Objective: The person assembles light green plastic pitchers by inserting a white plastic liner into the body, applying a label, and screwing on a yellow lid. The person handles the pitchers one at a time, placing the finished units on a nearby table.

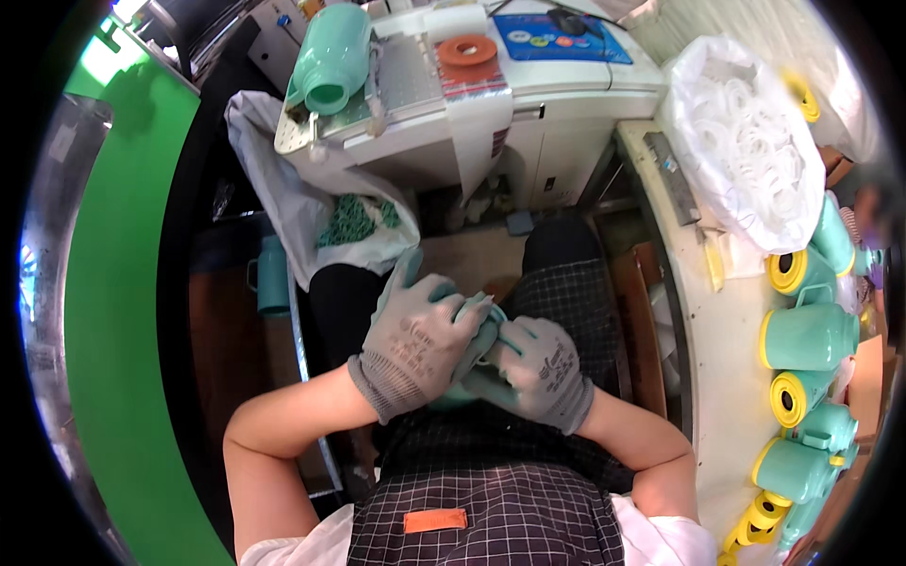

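Observation:
My left hand (415,341), in a grey knit glove with teal fingers, is closed over my lap, its thumb raised and its fingertips pinched. My right hand (540,370), gloved alike, is closed against it, its fingers bent inward. Their fingertips meet around something small, with a thin pale edge showing between them. The gloves hide most of it, so I cannot tell its kind. Below the hands shows a smooth teal surface (453,398), mostly covered.
A white sack (269,179) with green pieces stands ahead left. A teal jug (332,61) lies on the white machine top (604,80). At right, a bag (675,104) of white rings and several teal jugs (807,337) with yellow rims line the bench (717,377).

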A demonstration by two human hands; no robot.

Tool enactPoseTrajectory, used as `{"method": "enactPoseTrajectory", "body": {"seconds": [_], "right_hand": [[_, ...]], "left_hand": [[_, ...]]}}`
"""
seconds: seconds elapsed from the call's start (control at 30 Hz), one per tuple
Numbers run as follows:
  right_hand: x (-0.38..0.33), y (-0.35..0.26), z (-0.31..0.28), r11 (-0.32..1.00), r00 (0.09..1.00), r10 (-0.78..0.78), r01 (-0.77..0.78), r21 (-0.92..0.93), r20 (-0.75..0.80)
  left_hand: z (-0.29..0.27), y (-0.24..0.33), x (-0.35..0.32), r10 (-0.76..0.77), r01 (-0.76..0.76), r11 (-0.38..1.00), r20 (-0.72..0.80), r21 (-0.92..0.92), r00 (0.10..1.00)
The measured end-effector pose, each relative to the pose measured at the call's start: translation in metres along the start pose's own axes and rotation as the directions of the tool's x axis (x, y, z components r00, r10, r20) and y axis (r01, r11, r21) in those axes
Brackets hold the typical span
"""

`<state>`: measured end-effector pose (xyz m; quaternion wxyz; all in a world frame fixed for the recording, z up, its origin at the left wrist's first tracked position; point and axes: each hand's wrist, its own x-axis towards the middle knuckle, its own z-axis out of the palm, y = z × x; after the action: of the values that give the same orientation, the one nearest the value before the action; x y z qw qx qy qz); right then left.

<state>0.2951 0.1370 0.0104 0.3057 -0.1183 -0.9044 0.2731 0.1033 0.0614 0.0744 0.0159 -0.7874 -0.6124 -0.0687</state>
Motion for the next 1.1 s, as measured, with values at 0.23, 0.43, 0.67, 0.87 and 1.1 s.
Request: {"method": "enactPoseTrajectory", "body": {"seconds": [0.23, 0.43, 0.67, 0.87, 1.1], "right_hand": [[-0.005, 0.007, 0.000, 0.989, 0.995, -0.058, 0.047, -0.141, -0.077], [-0.019, 0.025, -0.007, 0.998, 0.998, -0.030, 0.027, -0.060, -0.058], [-0.036, 0.029, -0.009, 0.992, 0.991, 0.085, -0.094, -0.082, -0.106], [-0.050, 0.043, -0.019, 0.975, 0.967, 0.213, -0.201, 0.094, -0.142], [0.012, 0.094, -0.047, 0.561, 0.665, 0.728, -0.439, 0.702, -0.166]], "left_hand": [[-0.031, -0.008, 0.051, 0.158, -0.187, 0.980, 0.299, 0.072, 0.941], [-0.008, -0.016, 0.094, 0.242, -0.160, 0.970, 0.656, -0.184, 0.715], [0.011, 0.007, 0.123, 0.130, -0.123, 0.991, 0.695, -0.060, 0.708], [0.103, -0.061, 0.117, -0.183, 0.342, 0.318, 0.297, -0.884, 0.937], [0.223, -0.220, 0.146, -0.758, 0.444, 0.106, 0.216, -0.890, 0.615]]}}
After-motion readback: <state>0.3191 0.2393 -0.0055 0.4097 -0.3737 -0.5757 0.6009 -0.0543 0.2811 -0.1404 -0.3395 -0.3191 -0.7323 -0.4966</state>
